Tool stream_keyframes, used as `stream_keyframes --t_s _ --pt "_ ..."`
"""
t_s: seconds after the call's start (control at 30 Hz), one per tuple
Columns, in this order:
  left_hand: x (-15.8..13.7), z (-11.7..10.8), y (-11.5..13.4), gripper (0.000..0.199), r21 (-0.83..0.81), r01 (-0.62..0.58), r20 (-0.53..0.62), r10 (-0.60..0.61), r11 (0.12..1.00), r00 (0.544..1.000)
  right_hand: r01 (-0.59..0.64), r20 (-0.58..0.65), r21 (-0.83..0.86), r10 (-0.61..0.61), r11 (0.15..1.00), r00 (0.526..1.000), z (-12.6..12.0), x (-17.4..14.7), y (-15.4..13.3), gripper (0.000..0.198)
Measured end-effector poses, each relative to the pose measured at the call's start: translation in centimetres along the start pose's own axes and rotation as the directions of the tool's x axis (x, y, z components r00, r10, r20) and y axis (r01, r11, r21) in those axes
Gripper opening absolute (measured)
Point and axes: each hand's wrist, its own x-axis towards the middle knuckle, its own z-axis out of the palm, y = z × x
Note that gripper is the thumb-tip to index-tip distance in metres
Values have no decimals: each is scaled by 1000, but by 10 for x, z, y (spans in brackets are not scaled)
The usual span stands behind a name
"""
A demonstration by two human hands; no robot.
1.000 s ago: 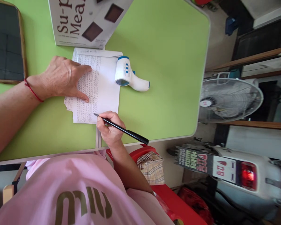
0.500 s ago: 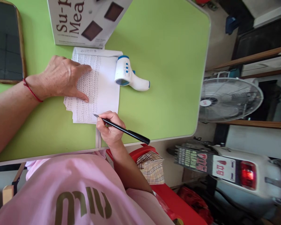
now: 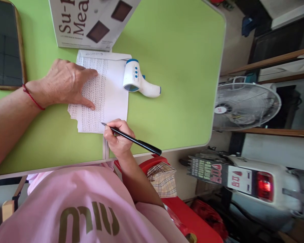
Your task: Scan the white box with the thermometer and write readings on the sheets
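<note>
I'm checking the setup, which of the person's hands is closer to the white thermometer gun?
Left. The left hand lies flat on the paper beside the thermometer gun; the right hand, gripping the pen, sits farther away.

The left hand [image 3: 63, 82] lies flat on a handwritten sheet [image 3: 103, 96] on the green table [image 3: 172, 60]. The right hand [image 3: 118, 136] grips a black pen [image 3: 131, 139], tip on the sheet. A white thermometer [image 3: 138, 81] rests beside a printed box [image 3: 91, 23].
</note>
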Motion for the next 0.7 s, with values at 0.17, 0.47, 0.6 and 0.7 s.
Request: stream_keyframes --t_s 0.17,0.47,0.6,0.7 --pt "-1 -1 1 104 5 -2 -5 2 1000 1000 -5 -26 39 6 999 1000 1 -1 1 11" --pt "-2 -3 3 99 37 6 9 -6 999 1000 -43 -43 74 46 996 998 -1 -5 4 12" --pt "-2 -3 3 99 -12 24 23 -24 1000 999 -38 -38 58 40 998 998 -1 -4 4 11" --pt "-2 -3 4 98 -29 55 51 -53 998 997 -41 -40 51 43 998 998 -1 -4 4 11"
